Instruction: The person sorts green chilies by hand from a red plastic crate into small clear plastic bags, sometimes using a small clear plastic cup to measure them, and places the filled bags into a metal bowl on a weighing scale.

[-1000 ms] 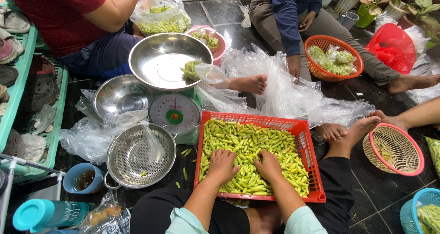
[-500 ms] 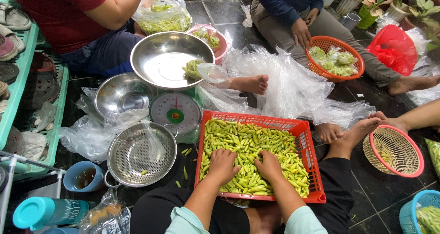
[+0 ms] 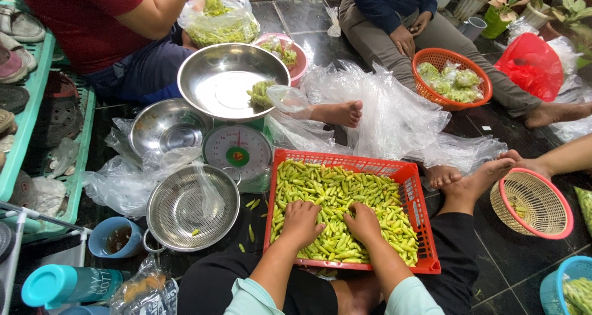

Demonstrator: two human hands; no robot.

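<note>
A red plastic crate point(image 3: 414, 185) full of small green-yellow chillies point(image 3: 345, 191) lies on the floor in front of me. My left hand point(image 3: 302, 222) rests palm down on the chillies near the crate's front, fingers curled into the pile. Beside it my right hand point(image 3: 362, 222) presses into the chillies the same way. Neither hand lifts anything clear of the pile.
A kitchen scale point(image 3: 237, 151) with a steel bowl point(image 3: 228, 87) stands behind the crate. A steel colander point(image 3: 191, 207) and another steel bowl point(image 3: 163, 130) sit left. A person in red holds a bag of chillies point(image 3: 219, 22); another sits by an orange basket point(image 3: 450, 77). Clear plastic bags point(image 3: 394, 117) lie about.
My hands stay in the crate, shifting only slightly. The person in red has lifted the bag of chillies higher. The person in blue has moved a hand from the floor to the knee.
</note>
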